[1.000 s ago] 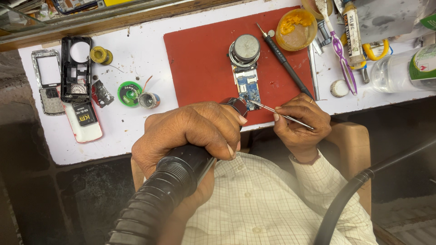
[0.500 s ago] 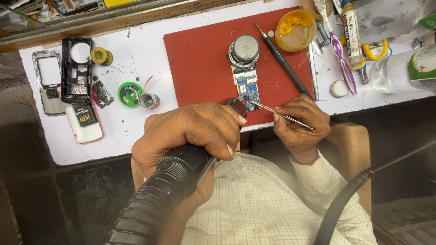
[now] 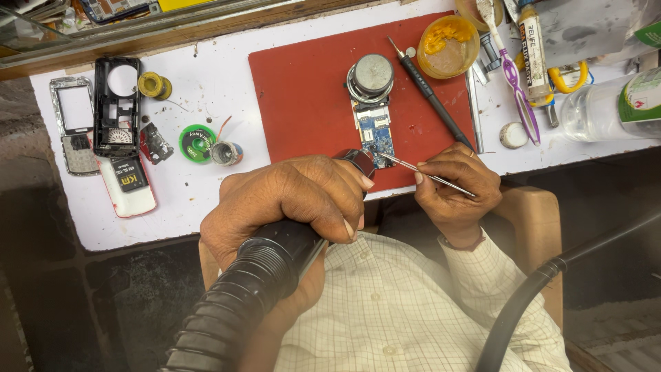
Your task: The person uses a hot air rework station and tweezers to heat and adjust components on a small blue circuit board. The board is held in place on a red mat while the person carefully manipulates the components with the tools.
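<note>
My left hand [image 3: 289, 203] grips the black handle of a hot air tool [image 3: 275, 258] with a ribbed hose, its nozzle tip [image 3: 359, 160] pointing at the lower end of a small blue circuit board [image 3: 374, 131]. The board lies on a red mat [image 3: 310, 103] with a round speaker part [image 3: 370, 76] at its top. In my right hand [image 3: 454, 186] are thin metal tweezers [image 3: 413, 170], their tip touching the board's lower edge.
A dismantled phone's shells and a battery [image 3: 103, 131] lie at the left with solder spools [image 3: 197, 143]. A black screwdriver [image 3: 430, 96], a yellow flux tub [image 3: 447, 45], a toothbrush [image 3: 513, 76], a tube and a plastic bottle [image 3: 613, 103] crowd the right. A black hose [image 3: 537, 296] crosses lower right.
</note>
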